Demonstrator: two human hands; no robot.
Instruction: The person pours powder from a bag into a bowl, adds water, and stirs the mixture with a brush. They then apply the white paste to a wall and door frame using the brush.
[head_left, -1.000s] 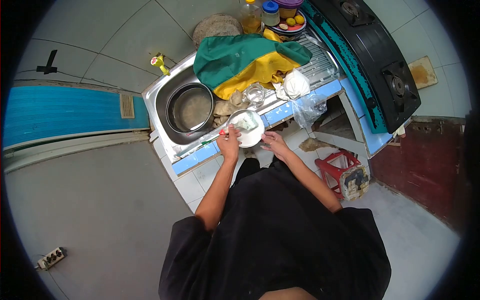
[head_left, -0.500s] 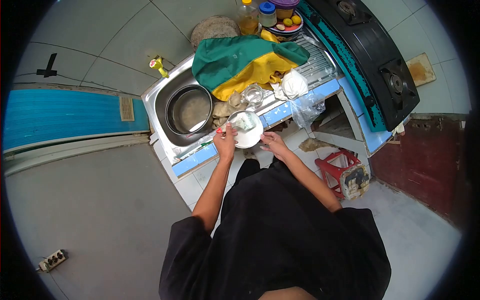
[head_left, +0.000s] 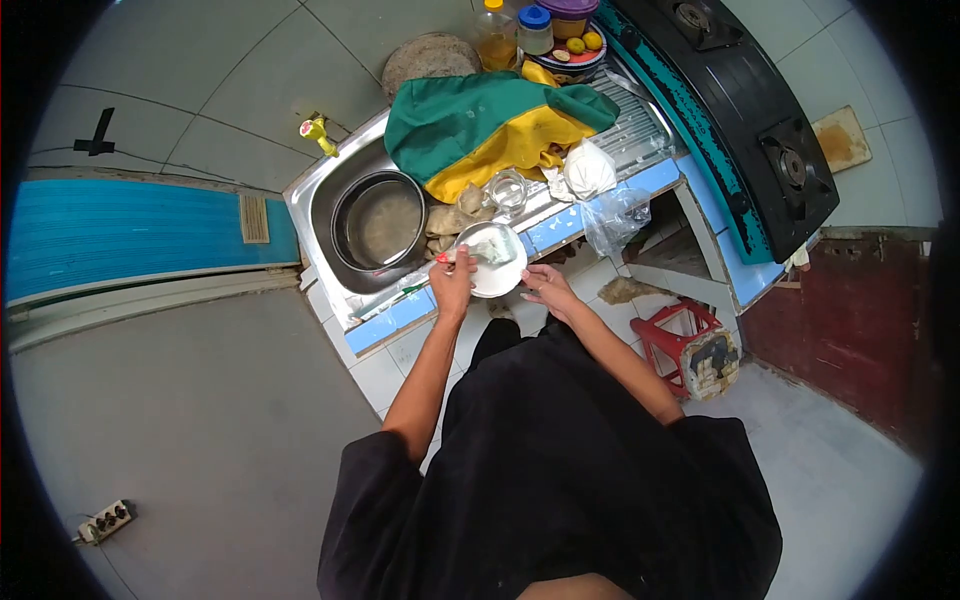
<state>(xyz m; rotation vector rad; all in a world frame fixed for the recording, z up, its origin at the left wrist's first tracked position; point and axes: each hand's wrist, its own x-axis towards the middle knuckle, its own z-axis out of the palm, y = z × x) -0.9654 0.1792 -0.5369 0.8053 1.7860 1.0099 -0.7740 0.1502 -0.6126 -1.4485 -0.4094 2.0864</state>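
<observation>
A shallow white bowl is held out over the front edge of the sink counter. My right hand grips its right rim between thumb and fingers. At the bowl's left side, my left hand is closed on a pale, see-through packet with a red end, which lies across the inside of the bowl. The packet's contents are too small to make out. Just beyond the bowl are a clear glass jar and lumpy brownish pieces at the sink's edge.
A dark round pan with cloudy liquid sits in the steel sink. A green and yellow cloth covers the middle. A white bundle, a black stove and a red stool are to the right.
My left hand and the red-ended packet have shifted very slightly at the bowl's left side. My right hand and the bowl hold nearly still.
</observation>
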